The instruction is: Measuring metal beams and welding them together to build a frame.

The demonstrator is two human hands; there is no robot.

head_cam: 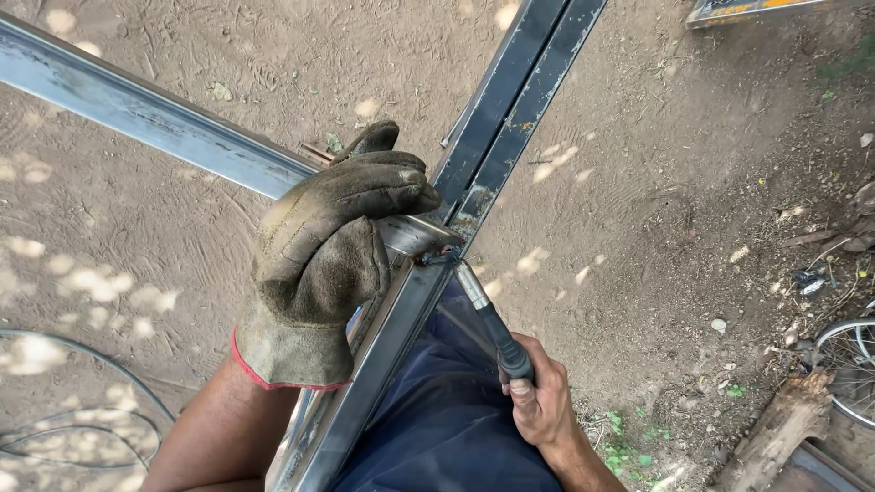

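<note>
The joint (436, 239) where the metal bars cross sits dead centre below you, just above your knees, and that is where everything meets. The slim tool (483, 314) in your right hand (540, 401) has its tip touching that joint, right at the corner where the cross bar (155, 123) meets the long double rail (515, 100). Your right fingers are curled tight round the dark handle, thumb laid along it, gripping it low and angled up toward the corner.

Your left hand (333, 251), in a worn leather glove, lies over the cross bar just beside the joint, fingers pressed together and hooked over the top edge, pinning the bar down.

How far along? The bars are already laid across each other and held, and the tip is on the seam; I'd judge the work at this corner only begun, since no finished bead shows here, though the glove hides part of it.

Around you: bare dirt (656, 182), a loose cable (82, 401) at left, a bicycle wheel (852, 364) and a chunk of wood (775, 428) at right.
</note>
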